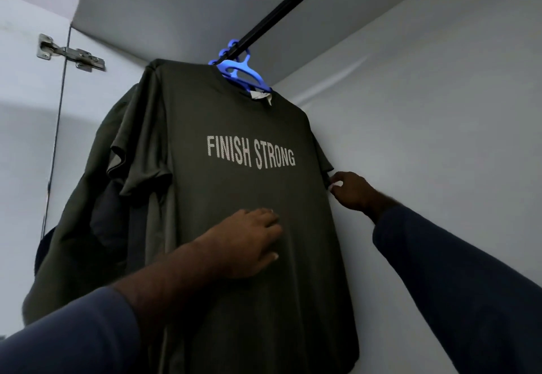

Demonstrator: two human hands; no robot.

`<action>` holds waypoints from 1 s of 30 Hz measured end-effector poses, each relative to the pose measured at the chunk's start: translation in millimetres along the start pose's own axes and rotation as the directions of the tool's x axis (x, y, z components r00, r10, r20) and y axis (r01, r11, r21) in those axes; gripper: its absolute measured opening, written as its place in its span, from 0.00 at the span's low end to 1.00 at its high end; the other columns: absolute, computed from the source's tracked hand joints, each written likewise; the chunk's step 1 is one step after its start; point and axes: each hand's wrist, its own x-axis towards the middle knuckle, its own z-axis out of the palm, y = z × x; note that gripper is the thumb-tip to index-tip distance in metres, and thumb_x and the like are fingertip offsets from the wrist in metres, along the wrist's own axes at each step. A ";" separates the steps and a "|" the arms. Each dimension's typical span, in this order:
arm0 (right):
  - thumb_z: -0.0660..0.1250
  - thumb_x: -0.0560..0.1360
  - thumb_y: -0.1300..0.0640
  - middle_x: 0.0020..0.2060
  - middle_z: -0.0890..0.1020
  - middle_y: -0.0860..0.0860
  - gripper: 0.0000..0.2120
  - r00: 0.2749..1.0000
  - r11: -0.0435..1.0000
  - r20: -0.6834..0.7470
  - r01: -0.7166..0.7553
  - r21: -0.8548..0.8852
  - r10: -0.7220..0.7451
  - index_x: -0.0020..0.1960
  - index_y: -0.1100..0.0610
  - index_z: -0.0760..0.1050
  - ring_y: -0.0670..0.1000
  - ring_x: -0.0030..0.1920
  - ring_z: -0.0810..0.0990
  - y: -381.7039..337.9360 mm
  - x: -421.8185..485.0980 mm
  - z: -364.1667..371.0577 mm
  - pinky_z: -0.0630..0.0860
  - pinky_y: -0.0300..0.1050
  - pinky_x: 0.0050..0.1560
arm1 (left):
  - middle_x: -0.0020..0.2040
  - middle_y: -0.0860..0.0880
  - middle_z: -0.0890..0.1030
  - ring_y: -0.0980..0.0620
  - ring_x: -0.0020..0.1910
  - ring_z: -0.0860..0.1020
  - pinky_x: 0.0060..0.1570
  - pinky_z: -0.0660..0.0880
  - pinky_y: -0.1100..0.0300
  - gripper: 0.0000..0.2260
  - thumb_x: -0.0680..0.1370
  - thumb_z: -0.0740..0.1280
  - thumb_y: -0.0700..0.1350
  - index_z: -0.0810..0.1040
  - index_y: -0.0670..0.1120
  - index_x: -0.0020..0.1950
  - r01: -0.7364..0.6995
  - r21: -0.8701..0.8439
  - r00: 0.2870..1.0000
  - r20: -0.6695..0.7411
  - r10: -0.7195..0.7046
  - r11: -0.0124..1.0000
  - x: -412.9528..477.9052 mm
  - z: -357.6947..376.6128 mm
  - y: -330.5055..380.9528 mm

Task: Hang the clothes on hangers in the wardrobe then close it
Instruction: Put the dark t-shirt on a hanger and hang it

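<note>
T-shirt (234, 188), olive, printed FINISH STRONG, on blue hanger (227, 67); I see left hand (249, 241) flat on its front, right hand (352, 191) pinching the 3 o'clock sleeve.

Looking up into the wardrobe: a dark olive "FINISH STRONG" T-shirt (234, 185) hangs on a blue hanger (243, 71) hooked over the black rail (281, 6). The left hand (249, 241) rests flat on the shirt front, and the right hand (350, 190) pinches the sleeve edge by the wall. A few more dark clothes (88, 197) hang right behind it, near the metal door hinge (70, 53).
</note>
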 end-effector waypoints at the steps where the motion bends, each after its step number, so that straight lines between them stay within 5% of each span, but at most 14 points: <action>1: 0.62 0.81 0.61 0.66 0.77 0.59 0.15 1.000 0.999 0.008 0.014 0.051 -0.014 0.66 0.63 0.76 0.59 0.67 0.74 0.0 8.2 1.1 0.68 0.46 0.66 | 0.76 0.45 0.63 0.47 0.77 0.58 0.73 0.58 0.53 0.22 0.81 0.57 0.57 0.67 0.48 0.72 -0.004 0.010 1.000 0.017 0.004 1.000 3.4 5.5 3.1; 6: 0.58 0.81 0.68 0.52 0.80 0.58 0.15 0.999 0.938 0.033 -0.007 0.347 -0.005 0.64 0.66 0.76 0.54 0.49 0.78 -0.4 33.5 3.9 0.75 0.49 0.58 | 0.74 0.45 0.65 0.47 0.76 0.60 0.74 0.58 0.52 0.22 0.81 0.58 0.57 0.67 0.49 0.72 -0.008 -0.001 0.997 0.072 0.008 1.000 9.8 31.1 11.3; 10: 0.60 0.80 0.67 0.51 0.81 0.65 0.12 0.995 0.927 0.089 -0.078 0.366 0.049 0.57 0.70 0.78 0.55 0.43 0.78 14.2 58.4 11.2 0.78 0.46 0.46 | 0.75 0.45 0.65 0.46 0.75 0.61 0.74 0.59 0.51 0.22 0.81 0.58 0.57 0.67 0.49 0.72 -0.004 0.005 0.996 0.088 0.004 1.000 10.8 45.0 15.1; 12: 0.60 0.79 0.67 0.53 0.81 0.65 0.11 0.977 0.926 -0.196 -0.002 0.377 0.082 0.55 0.66 0.80 0.63 0.51 0.80 23.4 73.7 19.5 0.76 0.49 0.51 | 0.74 0.44 0.66 0.46 0.75 0.62 0.74 0.59 0.51 0.22 0.80 0.59 0.56 0.68 0.48 0.71 0.016 0.008 0.994 0.104 -0.017 1.000 11.9 52.6 13.9; 14: 0.60 0.77 0.65 0.55 0.82 0.64 0.14 0.791 0.957 -0.607 0.114 0.266 0.074 0.58 0.64 0.81 0.64 0.56 0.79 25.8 67.6 25.8 0.73 0.51 0.56 | 0.73 0.44 0.67 0.45 0.74 0.63 0.74 0.59 0.50 0.21 0.80 0.60 0.56 0.70 0.47 0.70 0.033 0.004 0.993 0.115 -0.033 0.999 13.0 61.1 13.0; 16: 0.61 0.75 0.64 0.51 0.83 0.62 0.14 0.661 0.932 -0.729 0.351 0.089 -0.179 0.56 0.63 0.81 0.62 0.53 0.79 17.7 38.2 35.7 0.73 0.52 0.56 | 0.73 0.44 0.68 0.45 0.74 0.63 0.74 0.58 0.51 0.22 0.80 0.60 0.56 0.70 0.47 0.69 0.033 0.015 0.989 0.145 -0.035 0.999 14.1 69.7 15.1; 18: 0.61 0.74 0.60 0.46 0.83 0.59 0.13 0.617 0.810 -0.634 0.586 -0.025 -0.467 0.51 0.62 0.82 0.58 0.49 0.78 15.6 -3.6 58.7 0.73 0.50 0.54 | 0.71 0.44 0.69 0.45 0.73 0.65 0.74 0.58 0.50 0.21 0.79 0.60 0.57 0.70 0.48 0.69 0.033 0.015 0.988 0.151 -0.035 0.999 12.1 76.3 19.8; 20: 0.61 0.74 0.56 0.44 0.83 0.56 0.14 0.690 0.782 -0.471 0.623 -0.001 -0.550 0.50 0.60 0.83 0.55 0.47 0.79 25.9 -47.7 85.7 0.75 0.49 0.52 | 0.69 0.45 0.71 0.45 0.71 0.67 0.73 0.60 0.50 0.21 0.79 0.60 0.57 0.71 0.48 0.67 0.024 -0.024 0.994 0.111 -0.021 0.999 7.2 79.1 28.5; 24: 0.58 0.76 0.47 0.49 0.83 0.52 0.18 0.898 0.905 -0.133 0.425 0.013 -0.420 0.54 0.55 0.82 0.54 0.53 0.79 74.6 -146.5 155.5 0.76 0.56 0.56 | 0.72 0.44 0.69 0.45 0.74 0.63 0.74 0.58 0.51 0.22 0.80 0.59 0.56 0.70 0.47 0.70 0.018 -0.095 0.986 0.166 -0.002 0.995 -28.8 95.7 60.3; 30: 0.65 0.74 0.53 0.46 0.82 0.53 0.08 0.967 0.969 0.100 0.240 -0.050 -0.234 0.48 0.55 0.81 0.59 0.48 0.80 132.2 -262.9 225.4 0.77 0.54 0.46 | 0.71 0.45 0.70 0.45 0.74 0.64 0.75 0.55 0.50 0.22 0.79 0.62 0.56 0.71 0.49 0.70 0.042 -0.196 0.948 0.317 0.023 0.980 -98.1 155.6 109.1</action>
